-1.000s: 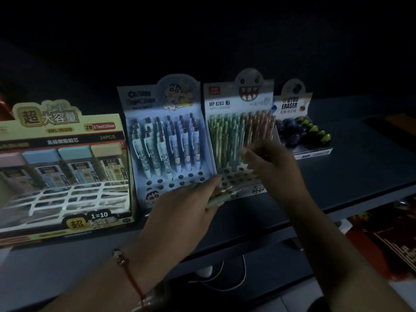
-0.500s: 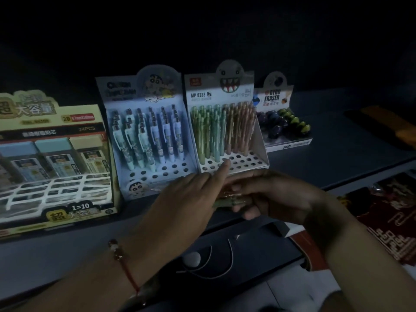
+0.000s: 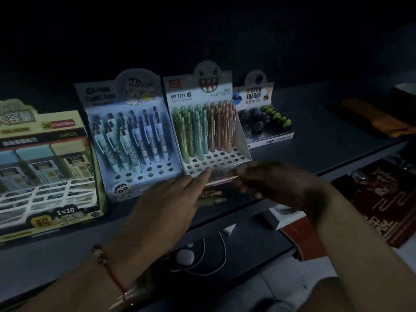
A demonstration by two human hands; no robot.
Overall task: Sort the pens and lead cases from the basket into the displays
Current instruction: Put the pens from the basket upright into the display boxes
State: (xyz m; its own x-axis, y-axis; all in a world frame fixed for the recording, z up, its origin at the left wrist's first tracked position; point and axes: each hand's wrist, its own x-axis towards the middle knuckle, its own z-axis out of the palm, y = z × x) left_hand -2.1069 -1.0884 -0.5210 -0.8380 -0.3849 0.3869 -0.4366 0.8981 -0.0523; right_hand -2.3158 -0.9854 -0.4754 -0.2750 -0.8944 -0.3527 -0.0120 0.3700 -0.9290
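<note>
One pink pen [image 3: 221, 179] is in the right hand [image 3: 276, 185]: fingers curled round its far end, pen lying roughly level, tip end pointing left toward the left hand [image 3: 177, 199]. Right grip is closed on that pen; how firm, can't tell, the light is poor. Left grip is partly curled over a small bundle of pens [image 3: 210, 198], at least one green and a couple pinkish, held low just in front of the displays; index finger stretched out toward the pink pen. Exact count in the bundle unreadable.

Target, as I read it: the monster-face display [image 3: 198, 86], directly behind both hands. Green/teal pens fill its left rows, pink ones its right rows, front rows of holes [image 3: 216, 159] still open.

How to do it well:
- Turn the pen upright before moving in; level, it will foul the standing pens.
- Pick a free hole on the right, pink side, to keep the colour blocks.
- Come down from above and in front, not across the back rows.
- Seat it, then let go; the card is light and may slide on the worktop [image 3: 315, 122].
- Keep the left bundle low and clear.

Cartoon pen display [image 3: 126, 97] is left of it, lead case box [image 3: 45, 140] further left. Basket not in view.
</note>
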